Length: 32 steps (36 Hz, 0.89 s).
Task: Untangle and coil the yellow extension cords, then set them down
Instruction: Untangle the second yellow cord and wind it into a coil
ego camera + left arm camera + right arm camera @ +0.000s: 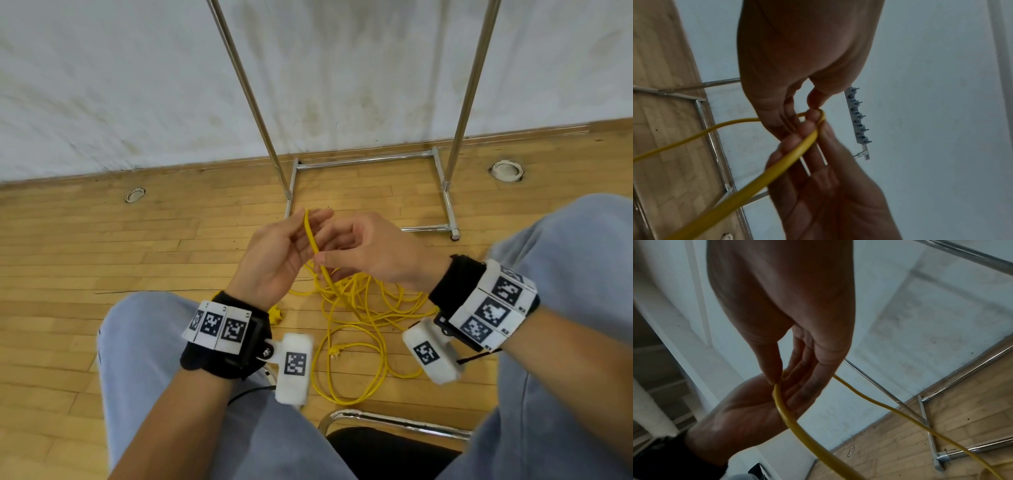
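A tangled yellow extension cord (359, 308) lies in loose loops on the wooden floor between my knees. One strand (310, 233) rises from the pile to my hands. My right hand (373, 253) pinches this strand between thumb and fingers (774, 369). My left hand (277, 257) is palm up with its fingers nearly straight, and the strand lies across them. In the left wrist view the cord (789, 159) bends sharply at the fingertips, close to my left thumb (816, 99). A yellow plug (337, 351) and a yellow socket end (275, 315) lie on the floor.
A chrome clothes rack (363, 161) stands on the floor in front of me, against a white wall. Two round floor sockets (135, 194) (507, 170) sit near the wall. I sit on a chair with a chrome frame (394, 421), knees in grey trousers either side.
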Each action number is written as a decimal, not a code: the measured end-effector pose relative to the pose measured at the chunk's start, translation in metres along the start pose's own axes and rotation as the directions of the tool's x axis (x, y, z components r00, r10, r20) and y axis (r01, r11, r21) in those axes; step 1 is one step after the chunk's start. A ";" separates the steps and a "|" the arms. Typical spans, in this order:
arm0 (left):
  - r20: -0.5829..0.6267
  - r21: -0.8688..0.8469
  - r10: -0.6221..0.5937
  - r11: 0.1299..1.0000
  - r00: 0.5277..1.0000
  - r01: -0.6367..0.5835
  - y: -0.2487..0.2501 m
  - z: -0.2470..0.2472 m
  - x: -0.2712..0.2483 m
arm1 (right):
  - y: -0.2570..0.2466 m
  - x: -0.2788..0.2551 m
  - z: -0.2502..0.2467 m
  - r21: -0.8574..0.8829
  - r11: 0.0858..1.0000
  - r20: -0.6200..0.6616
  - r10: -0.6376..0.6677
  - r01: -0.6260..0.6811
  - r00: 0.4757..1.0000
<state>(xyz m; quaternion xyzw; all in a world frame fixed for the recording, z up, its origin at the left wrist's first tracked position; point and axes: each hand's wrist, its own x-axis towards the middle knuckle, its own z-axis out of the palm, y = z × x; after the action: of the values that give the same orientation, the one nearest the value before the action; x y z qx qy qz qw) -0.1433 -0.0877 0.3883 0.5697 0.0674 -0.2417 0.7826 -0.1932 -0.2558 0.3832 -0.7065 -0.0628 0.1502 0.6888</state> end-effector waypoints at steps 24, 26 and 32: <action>0.175 0.429 -0.118 0.903 0.978 0.032 0.000 0.010 -0.011 | 0.001 0.015 -0.025 0.387 0.920 -0.263 0.042 0.065 0.964; 0.106 0.298 -0.100 0.952 0.989 0.064 0.001 0.012 -0.008 | -0.001 0.012 -0.021 0.320 0.944 -0.212 -0.011 0.080 0.977; 0.033 0.073 -0.013 0.997 0.999 0.011 0.003 0.005 -0.002 | 0.004 0.005 -0.004 0.070 0.997 0.038 -0.034 0.031 0.999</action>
<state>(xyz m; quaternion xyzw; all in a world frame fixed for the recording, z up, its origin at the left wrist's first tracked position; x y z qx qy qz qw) -0.1446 -0.0913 0.3935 0.5933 0.0487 -0.2582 0.7609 -0.1880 -0.2588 0.3788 -0.6778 -0.0825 0.1550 0.7140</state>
